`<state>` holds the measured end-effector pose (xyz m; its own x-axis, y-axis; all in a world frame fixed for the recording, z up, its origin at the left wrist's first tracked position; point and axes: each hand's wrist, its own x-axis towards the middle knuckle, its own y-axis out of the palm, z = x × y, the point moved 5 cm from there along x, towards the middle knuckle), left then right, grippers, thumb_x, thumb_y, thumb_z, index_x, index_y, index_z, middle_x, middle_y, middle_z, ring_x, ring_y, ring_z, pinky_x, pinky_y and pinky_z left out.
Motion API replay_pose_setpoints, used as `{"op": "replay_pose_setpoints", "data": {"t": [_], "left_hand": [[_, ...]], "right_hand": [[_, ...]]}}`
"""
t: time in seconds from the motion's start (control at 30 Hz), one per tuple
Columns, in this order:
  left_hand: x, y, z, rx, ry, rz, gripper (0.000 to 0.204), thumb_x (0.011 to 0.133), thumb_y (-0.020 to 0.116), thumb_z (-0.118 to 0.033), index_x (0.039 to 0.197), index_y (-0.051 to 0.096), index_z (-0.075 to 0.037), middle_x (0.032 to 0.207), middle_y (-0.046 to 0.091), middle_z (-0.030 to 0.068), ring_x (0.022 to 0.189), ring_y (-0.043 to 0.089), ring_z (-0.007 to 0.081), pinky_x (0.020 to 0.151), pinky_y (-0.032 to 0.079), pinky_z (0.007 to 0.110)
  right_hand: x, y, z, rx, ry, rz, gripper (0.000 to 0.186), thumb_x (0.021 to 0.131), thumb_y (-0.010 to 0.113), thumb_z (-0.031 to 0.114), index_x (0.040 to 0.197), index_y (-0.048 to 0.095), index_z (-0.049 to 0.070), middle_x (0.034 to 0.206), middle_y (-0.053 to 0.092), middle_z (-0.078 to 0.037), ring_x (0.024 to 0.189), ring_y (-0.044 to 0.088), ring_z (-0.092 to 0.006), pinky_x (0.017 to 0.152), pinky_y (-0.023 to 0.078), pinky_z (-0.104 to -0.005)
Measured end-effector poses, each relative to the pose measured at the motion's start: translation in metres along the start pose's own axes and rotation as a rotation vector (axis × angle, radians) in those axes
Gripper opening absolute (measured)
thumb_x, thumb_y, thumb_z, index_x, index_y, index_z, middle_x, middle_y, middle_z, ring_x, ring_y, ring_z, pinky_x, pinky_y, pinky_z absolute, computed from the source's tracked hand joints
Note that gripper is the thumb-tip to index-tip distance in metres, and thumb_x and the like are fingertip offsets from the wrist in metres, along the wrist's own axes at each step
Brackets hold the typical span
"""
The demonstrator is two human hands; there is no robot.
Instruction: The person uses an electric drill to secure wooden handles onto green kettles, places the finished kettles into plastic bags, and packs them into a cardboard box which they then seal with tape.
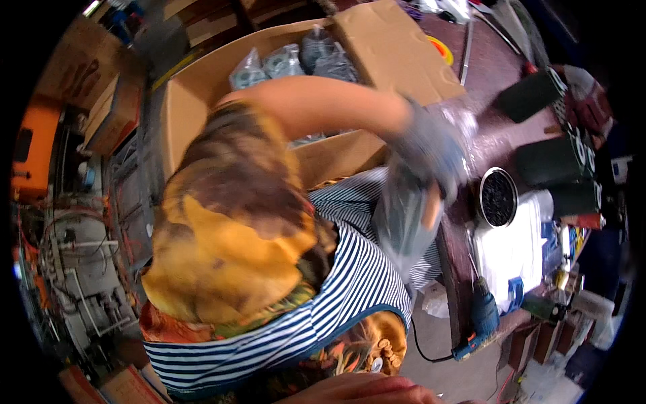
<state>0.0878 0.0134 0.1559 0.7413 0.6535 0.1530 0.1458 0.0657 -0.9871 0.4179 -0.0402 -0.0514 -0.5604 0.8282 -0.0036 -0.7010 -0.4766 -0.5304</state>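
My left hand (434, 158), in a grey glove and blurred by motion, reaches across my body and grips a clear plastic bag (407, 225) with a dark item inside; a bare finger shows against the bag. Beside it, on the table, is a round metal container (498, 198) of small black pieces. Behind my forearm, an open cardboard box (188, 101) holds several bagged parts (282, 62). Bare skin at the bottom edge looks like my right hand (363, 389), mostly cut off, so its grip is unclear.
The dark table (457, 269) carries several dark green cylindrical pieces (545, 161), a white sheet (511, 252), a blue-handled tool with cord (484, 313), long metal tools and a yellow tape roll (441, 48). Machinery (81, 262) and stacked boxes (111, 111) stand at left.
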Motion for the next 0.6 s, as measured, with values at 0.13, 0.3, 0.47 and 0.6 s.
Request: {"op": "replay_pose_setpoints", "data": {"t": [0.13,0.3,0.47,0.6], "left_hand": [[-0.243,-0.110,-0.024,0.194,-0.938,-0.054,0.050,0.076,0.075,-0.015,0.125,0.066,-0.018,0.116,0.066,0.0083,0.110,0.061,0.0300,0.100,0.046,0.046],[-0.412,-0.032,-0.082,0.736,-1.390,0.767,0.037,0.082,0.073,-0.031,0.116,0.065,-0.022,0.115,0.064,0.0041,0.103,0.062,0.0251,0.092,0.046,0.044],[-0.375,0.166,-0.169,-0.115,-1.182,0.919,0.020,0.081,0.062,-0.022,0.072,0.075,-0.010,0.076,0.072,0.0083,0.075,0.068,0.0320,0.073,0.051,0.058],[-0.373,0.188,-0.137,-0.542,-1.465,0.448,0.030,0.083,0.060,-0.035,0.086,0.074,-0.009,0.089,0.071,0.0201,0.084,0.068,0.0391,0.077,0.054,0.048]], "right_hand": [[0.037,0.007,-0.005,0.356,0.152,0.102,0.032,0.092,0.059,0.007,0.123,0.063,0.001,0.125,0.065,-0.014,0.118,0.060,-0.0224,0.099,0.047,-0.0339],[0.086,-0.011,-0.007,0.126,0.001,0.203,0.035,0.095,0.056,-0.001,0.129,0.057,-0.005,0.121,0.066,-0.015,0.108,0.064,-0.0221,0.096,0.050,-0.0329],[0.115,0.002,0.020,-0.181,-0.058,0.428,0.041,0.088,0.063,0.006,0.129,0.059,0.000,0.123,0.065,-0.015,0.112,0.062,-0.0284,0.097,0.049,-0.0370],[0.098,-0.013,-0.023,-0.182,-0.104,0.343,0.049,0.081,0.069,0.011,0.130,0.060,0.005,0.122,0.065,-0.015,0.112,0.061,-0.0331,0.095,0.049,-0.0400]]}}
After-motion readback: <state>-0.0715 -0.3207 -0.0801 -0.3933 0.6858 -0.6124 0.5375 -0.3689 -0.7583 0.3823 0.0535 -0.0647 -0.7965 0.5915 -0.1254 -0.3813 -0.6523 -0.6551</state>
